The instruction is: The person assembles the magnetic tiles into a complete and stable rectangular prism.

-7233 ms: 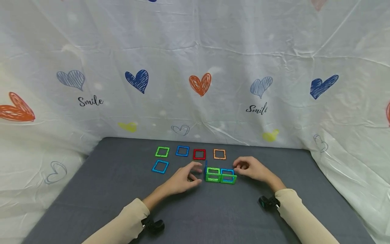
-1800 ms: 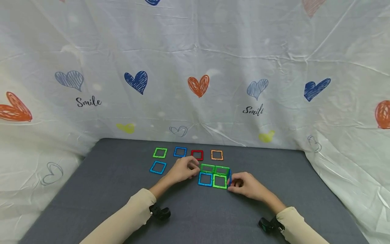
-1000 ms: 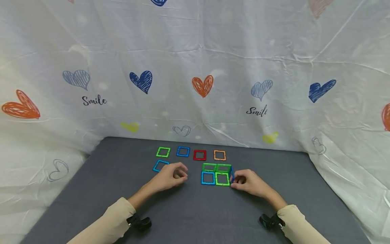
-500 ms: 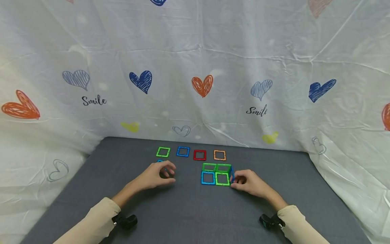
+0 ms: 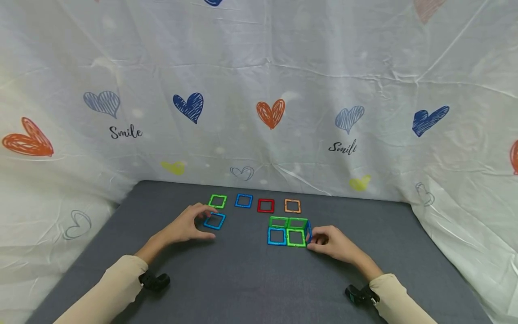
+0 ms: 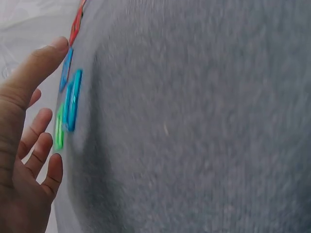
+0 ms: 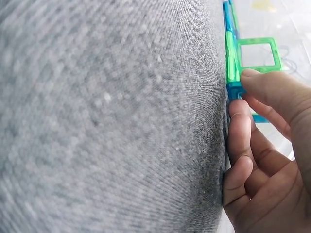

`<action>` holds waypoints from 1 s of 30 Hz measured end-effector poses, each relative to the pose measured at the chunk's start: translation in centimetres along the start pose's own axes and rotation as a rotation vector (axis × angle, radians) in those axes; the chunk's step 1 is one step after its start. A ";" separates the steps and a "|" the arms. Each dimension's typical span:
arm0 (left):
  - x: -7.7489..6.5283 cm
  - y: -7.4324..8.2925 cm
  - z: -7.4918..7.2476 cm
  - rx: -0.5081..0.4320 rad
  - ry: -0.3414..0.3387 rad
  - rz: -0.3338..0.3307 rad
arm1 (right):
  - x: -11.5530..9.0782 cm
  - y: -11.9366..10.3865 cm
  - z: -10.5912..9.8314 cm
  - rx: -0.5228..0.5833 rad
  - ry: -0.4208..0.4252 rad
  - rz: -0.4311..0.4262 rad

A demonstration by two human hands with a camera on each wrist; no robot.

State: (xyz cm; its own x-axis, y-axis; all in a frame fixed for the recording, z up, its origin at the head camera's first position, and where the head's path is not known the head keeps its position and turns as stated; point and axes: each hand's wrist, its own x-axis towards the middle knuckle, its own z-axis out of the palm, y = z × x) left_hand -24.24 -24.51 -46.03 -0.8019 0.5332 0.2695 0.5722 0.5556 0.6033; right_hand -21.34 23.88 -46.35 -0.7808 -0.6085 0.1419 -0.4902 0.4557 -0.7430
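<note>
In the head view, my left hand (image 5: pixel 184 227) is spread, thumb and fingers apart, beside a loose light blue magnetic tile (image 5: pixel 212 227); its fingertips overlap the tile's far edge. The left wrist view shows nothing in that hand. Further right is a joined group: a light blue tile (image 5: pixel 277 244) and a green tile (image 5: pixel 296 245) lie flat, with two green tiles (image 5: pixel 298 219) standing along their far side. A blue tile (image 5: pixel 310 230) stands at the group's right end. My right hand (image 5: pixel 333 243) pinches it between thumb and curled fingers, which partly hide it.
Along the back of the grey table (image 5: pixel 251 279) lie a green tile (image 5: pixel 217 206), a blue tile (image 5: pixel 243 206), a red tile (image 5: pixel 265 212) and an orange tile (image 5: pixel 292 212). Behind the table hangs a white curtain (image 5: pixel 226 135) with printed hearts.
The joined group has been turned round so its green wall faces the back. My left hand has moved left from the group to the loose light blue tile. The right hand has lately stayed put.
</note>
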 end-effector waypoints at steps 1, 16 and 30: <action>0.0 -0.2 0.0 0.008 -0.001 -0.001 | 0.0 0.0 0.0 0.000 0.001 -0.001; 0.8 -2.1 -0.4 0.031 -0.032 -0.068 | -0.1 0.1 0.0 0.015 0.003 -0.007; 1.1 -2.1 -0.8 -0.005 -0.087 -0.082 | -0.1 0.1 0.0 0.018 0.002 0.001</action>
State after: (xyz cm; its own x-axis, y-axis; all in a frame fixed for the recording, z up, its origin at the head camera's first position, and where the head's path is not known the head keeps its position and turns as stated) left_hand -26.48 -25.59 -46.47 -0.8281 0.5394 0.1526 0.5040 0.5970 0.6242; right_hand -21.34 23.97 -46.43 -0.7822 -0.6065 0.1427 -0.4822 0.4442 -0.7551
